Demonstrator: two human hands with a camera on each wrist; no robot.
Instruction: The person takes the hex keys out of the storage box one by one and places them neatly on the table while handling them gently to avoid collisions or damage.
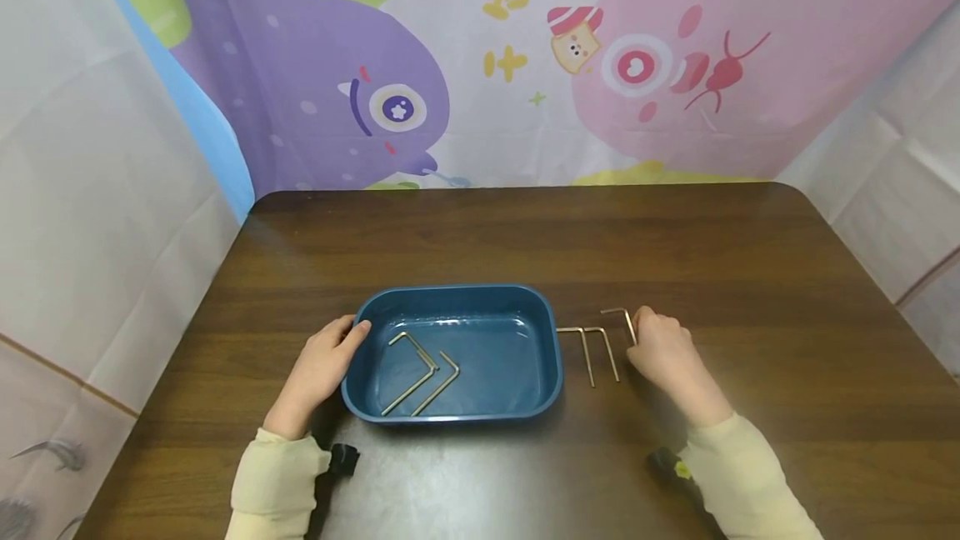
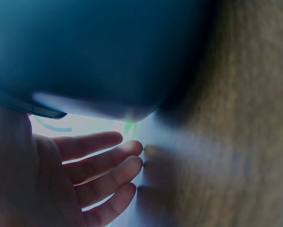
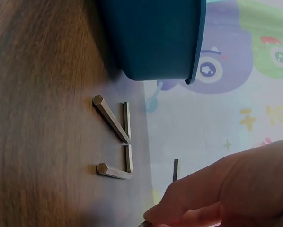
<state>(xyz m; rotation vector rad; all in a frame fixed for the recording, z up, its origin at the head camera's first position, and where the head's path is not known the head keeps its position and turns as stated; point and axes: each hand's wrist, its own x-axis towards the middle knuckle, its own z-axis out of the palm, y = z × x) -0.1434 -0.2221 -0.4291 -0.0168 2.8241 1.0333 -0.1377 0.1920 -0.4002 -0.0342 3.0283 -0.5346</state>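
The brown tabletop (image 1: 525, 240) carries everything, and its dark wood makes the thin metal easy to see. On it the blue tray (image 1: 487, 373) lies between the two hands. It should be kept steady, I think, because a light push on its side could slide it into the loose metal just beside it.

The left hand (image 1: 318, 365) takes care of this: its thumb lies over the tray's left rim, and the other fingers are nearly straight outside the wall. A calm hold seems enough here; pressing hard on one rim may tip the tray. The right hand (image 1: 666, 352) is beyond the tray's right side, with fingers curled and the thumb pinching one key.

This held hex key (image 1: 628, 322) has its long arm in the fingers, and the short arm points left, towards the tray. For good control, I would pinch near the bend, lift before any sideways move, and turn the short arm away from the rim and the neighbours.

Two loose hex keys (image 1: 609, 354) lie between the tray and the right hand, their short arms nearly in one line, so one could easily drag the other. What looks like three keys (image 1: 408, 392) rest in the tray's left half, nearer the left hand.
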